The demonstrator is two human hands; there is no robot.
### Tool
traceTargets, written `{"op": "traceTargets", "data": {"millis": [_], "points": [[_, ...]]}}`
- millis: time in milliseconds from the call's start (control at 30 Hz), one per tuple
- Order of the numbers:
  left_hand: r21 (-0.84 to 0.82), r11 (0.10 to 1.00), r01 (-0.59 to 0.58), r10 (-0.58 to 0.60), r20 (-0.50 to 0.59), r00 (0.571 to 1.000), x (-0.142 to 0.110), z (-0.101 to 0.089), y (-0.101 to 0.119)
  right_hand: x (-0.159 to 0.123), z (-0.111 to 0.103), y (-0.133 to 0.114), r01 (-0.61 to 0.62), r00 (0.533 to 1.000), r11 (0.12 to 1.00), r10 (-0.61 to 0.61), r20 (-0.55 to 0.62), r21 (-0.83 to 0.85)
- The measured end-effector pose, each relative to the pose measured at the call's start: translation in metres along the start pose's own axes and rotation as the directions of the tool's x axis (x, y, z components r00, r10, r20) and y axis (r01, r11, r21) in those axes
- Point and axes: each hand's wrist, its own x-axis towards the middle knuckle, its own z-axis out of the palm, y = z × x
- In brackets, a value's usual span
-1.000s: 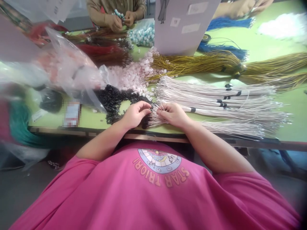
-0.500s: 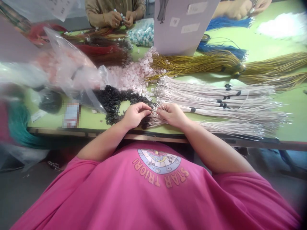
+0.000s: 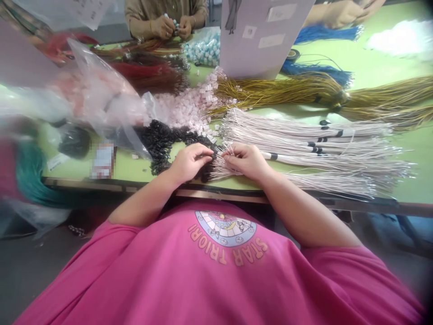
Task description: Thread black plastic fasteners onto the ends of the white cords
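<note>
At the table's near side my left hand (image 3: 191, 163) is closed in a pinch, thumb against fingers. Whatever is between its fingertips is too small to make out. Small black plastic pieces (image 3: 161, 146) lie in a ring-shaped heap around and behind this hand. Just to the right, my right hand (image 3: 246, 161) pinches the end of a white wire among the fanned-out tips of a bundle. Other white wires (image 3: 324, 181) stretch to the right under and beyond this wrist, several bundles bound with black tape. The fingertips of both hands face each other, a small gap apart.
Pale pink connector pieces (image 3: 189, 106) are heaped behind the black ones. Yellow wires (image 3: 287, 85) lie farther back, near an upright grey panel (image 3: 260, 40). Plastic bags (image 3: 101, 95) crowd the left. Across the table a person's hands (image 3: 172, 27) hold small blue-white pieces.
My right thumb and fingers have parted slightly and shifted a little at the wire tips. My left hand stays almost in place. The whole view has shifted slightly.
</note>
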Motion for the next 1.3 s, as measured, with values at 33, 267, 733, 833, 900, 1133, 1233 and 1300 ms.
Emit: {"op": "traceTargets", "data": {"millis": [33,267,733,833,900,1133,1233,1300], "points": [[0.065,0.998,0.006,-0.005,-0.015,1.0,0.0,-0.009,-0.004,0.0,-0.001,0.001,-0.021,1.0,0.999,0.021,0.0,0.032],[0.584,0.807,0.087,-0.278,0.247,0.928,-0.008,-0.067,-0.048,0.0,0.0,0.003,-0.148,0.989,0.976,0.143,0.044,0.162],[0.57,0.806,0.16,-0.359,0.255,0.898,-0.006,-0.058,-0.062,-0.001,0.003,-0.004,-0.162,0.986,0.968,0.151,0.071,0.191],[0.501,0.852,0.151,-0.3,0.231,0.926,-0.007,-0.063,-0.047,-0.001,0.003,-0.003,-0.178,0.983,0.96,0.166,0.074,0.216],[0.346,0.923,0.169,-0.248,0.199,0.948,-0.007,-0.061,-0.028,-0.001,0.004,-0.004,-0.182,0.983,0.962,0.171,0.068,0.206],[-0.351,0.879,0.323,-0.222,0.299,0.928,0.003,-0.013,0.013,-0.002,0.003,-0.006,-0.077,0.995,0.993,0.07,0.076,0.094],[-0.415,0.826,0.382,-0.302,0.247,0.921,0.008,0.003,0.007,-0.003,0.002,-0.007,-0.078,0.993,0.995,0.072,0.093,0.069],[-0.478,0.77,0.422,-0.355,0.228,0.906,0.008,0.008,0.003,-0.003,0.002,-0.008,-0.081,0.992,0.995,0.075,0.103,0.052]]}}
